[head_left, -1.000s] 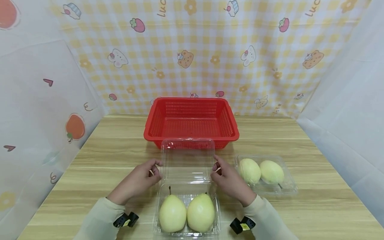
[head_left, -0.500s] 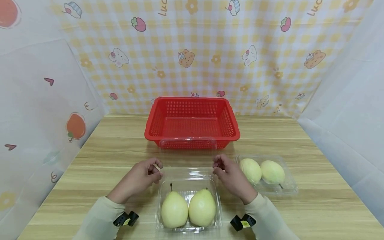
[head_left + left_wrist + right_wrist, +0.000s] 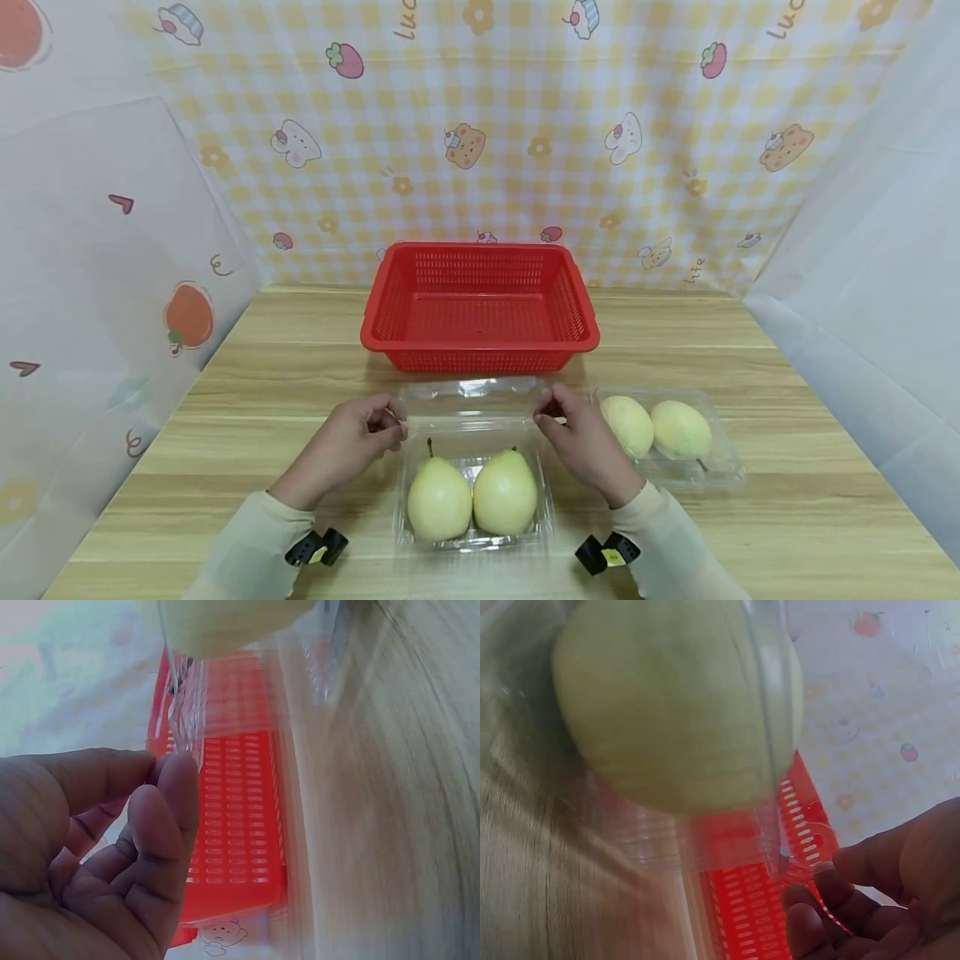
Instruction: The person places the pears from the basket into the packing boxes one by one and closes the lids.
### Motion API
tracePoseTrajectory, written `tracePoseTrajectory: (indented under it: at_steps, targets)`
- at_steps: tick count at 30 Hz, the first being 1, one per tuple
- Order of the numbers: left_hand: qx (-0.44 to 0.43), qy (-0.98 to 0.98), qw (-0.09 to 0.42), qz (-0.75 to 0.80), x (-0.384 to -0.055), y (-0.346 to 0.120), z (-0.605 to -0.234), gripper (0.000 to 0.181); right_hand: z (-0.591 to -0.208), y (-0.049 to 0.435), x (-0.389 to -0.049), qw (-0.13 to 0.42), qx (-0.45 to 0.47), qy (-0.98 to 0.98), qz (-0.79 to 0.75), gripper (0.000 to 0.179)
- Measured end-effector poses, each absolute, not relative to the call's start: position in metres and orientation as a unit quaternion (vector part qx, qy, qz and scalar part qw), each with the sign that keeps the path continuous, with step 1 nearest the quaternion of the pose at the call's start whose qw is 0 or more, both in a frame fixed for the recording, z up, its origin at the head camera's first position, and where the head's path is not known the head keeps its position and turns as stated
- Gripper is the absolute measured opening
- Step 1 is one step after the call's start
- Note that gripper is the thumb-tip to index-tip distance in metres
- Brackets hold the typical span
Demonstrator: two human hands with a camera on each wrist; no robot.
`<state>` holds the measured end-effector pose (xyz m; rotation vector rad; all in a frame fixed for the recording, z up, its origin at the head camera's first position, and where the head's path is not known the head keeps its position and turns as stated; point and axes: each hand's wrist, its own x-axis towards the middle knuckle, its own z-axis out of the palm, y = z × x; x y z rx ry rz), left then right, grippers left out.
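In the head view, a clear plastic clamshell box lies before me with its lid raised at the far side. Two pale yellow pears, the left one and the right one, sit side by side in its base. My left hand pinches the plastic edge at the box's left side, near the hinge. On the opposite side, my right hand pinches the matching edge between thumb and finger. Both wrist views show fingertips at the thin clear edge, with a pear close by.
A red perforated basket stands behind the box, near the patterned backdrop. To the right, a second clear box holds two pears. Everything stands on a wood-grain table.
The box has shifted away from me toward the basket, pears included. Its lid has tilted and looks much shorter, no longer overlapping the basket. Both hands stay almost in place.
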<state>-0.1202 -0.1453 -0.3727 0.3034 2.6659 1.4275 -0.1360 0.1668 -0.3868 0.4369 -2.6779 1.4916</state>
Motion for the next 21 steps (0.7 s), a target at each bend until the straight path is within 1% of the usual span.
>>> tracePoseTrajectory:
  at_steps: [6, 11, 16, 21]
  targets:
    - [0.093, 0.885, 0.037, 0.455, -0.1201, -0.1451, -0.3731, 0.008, -0.3875, 0.1665, -0.1377, 0.022, 0.128, -0.869, 0.477, 0.011]
    - [0.103, 0.897, 0.014, 0.430, -0.1226, -0.1454, -0.3760, 0.008, -0.3896, 0.1669, -0.1385, 0.031, 0.129, -0.870, 0.474, 0.013]
    - [0.108, 0.909, -0.005, 0.404, -0.1249, -0.1457, -0.3786, 0.015, -0.3913, 0.1659, -0.1382, 0.031, 0.137, -0.872, 0.468, 0.019]
    - [0.110, 0.912, -0.013, 0.395, -0.1258, -0.1458, -0.3794, 0.024, -0.3907, 0.1647, -0.1375, 0.027, 0.127, -0.876, 0.464, 0.019]
